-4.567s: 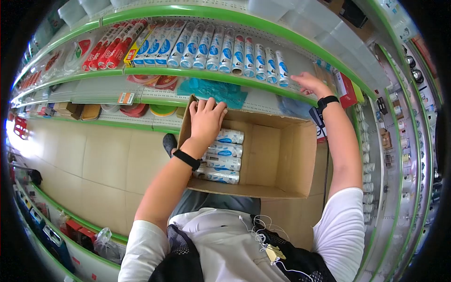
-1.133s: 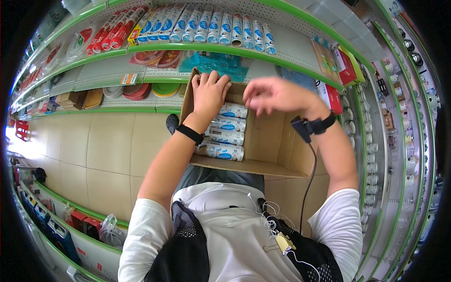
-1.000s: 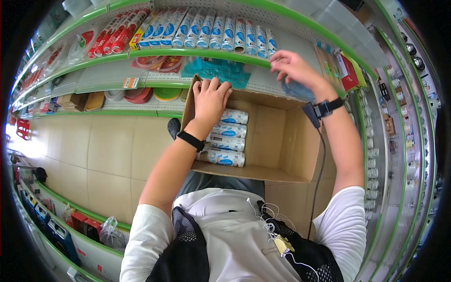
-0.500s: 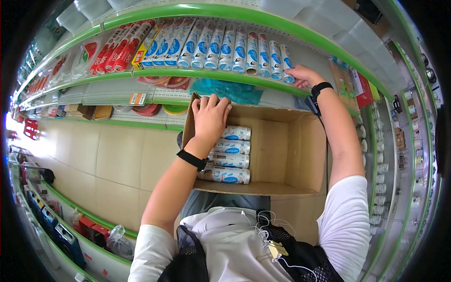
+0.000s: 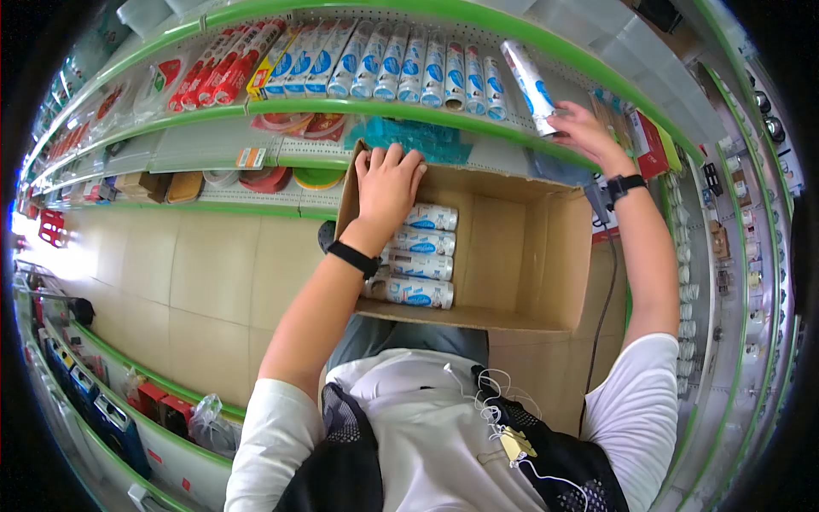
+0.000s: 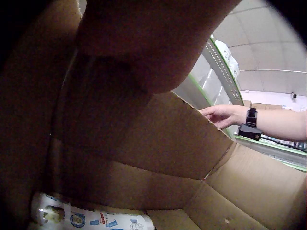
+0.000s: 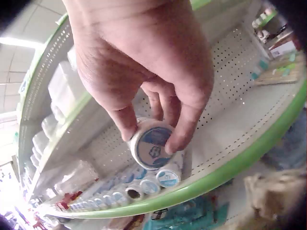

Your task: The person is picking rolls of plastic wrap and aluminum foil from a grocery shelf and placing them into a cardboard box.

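Four visible white-and-blue rolls [image 5: 424, 293], smooth and cylindrical, side by side in the left end of the matte brown cardboard box [image 5: 495, 239]. Pinching one slim, glossy tube [image 5: 531, 90] by its round end, fingers of the right hand [image 5: 589, 132], above the box's far right side. Gripping the box's far left rim, left hand [image 5: 388, 188], fingers slightly apart, wrist partly blocking the rolls. Beyond the box, crinkly teal plastic [image 5: 409, 138], plus similar tubes [image 5: 409, 68] on a perforated, green-edged shelf [image 5: 512, 132].

Bright aisle, glare at left; dim, grainy box interior.
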Demonstrator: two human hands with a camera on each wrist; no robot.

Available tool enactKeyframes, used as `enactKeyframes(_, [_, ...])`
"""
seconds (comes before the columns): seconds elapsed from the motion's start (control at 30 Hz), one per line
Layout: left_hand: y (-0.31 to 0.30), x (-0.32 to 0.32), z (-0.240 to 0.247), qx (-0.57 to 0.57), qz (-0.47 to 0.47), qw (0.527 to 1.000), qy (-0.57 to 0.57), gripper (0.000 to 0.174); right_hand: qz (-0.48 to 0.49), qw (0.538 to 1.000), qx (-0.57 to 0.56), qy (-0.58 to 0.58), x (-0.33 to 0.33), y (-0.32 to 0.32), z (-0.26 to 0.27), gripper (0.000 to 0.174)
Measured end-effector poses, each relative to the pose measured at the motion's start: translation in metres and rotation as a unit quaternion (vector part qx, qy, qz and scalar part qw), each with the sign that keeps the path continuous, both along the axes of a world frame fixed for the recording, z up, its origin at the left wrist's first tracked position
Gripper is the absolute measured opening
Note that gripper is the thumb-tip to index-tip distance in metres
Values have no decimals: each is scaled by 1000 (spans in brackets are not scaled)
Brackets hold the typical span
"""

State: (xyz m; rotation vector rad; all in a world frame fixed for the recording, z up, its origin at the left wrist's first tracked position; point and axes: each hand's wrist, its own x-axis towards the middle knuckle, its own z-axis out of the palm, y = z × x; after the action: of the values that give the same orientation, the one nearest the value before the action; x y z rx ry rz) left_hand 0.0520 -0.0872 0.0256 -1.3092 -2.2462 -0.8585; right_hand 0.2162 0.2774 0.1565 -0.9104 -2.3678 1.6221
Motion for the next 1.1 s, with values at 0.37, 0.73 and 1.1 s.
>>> enactKeyframes(0.37, [-19, 35, -4, 35, -36, 999, 8, 12, 336, 925, -45, -173, 118, -160, 58, 60])
enactKeyframes(0.73, [-26, 54, 5, 51, -33, 998, 31, 12, 342, 892, 205, -212, 81, -242, -133, 55])
enactKeyframes(1.1, [-31, 51, 3, 56, -33, 998, 25, 11, 426, 875, 153, -171, 70, -246, -203, 60])
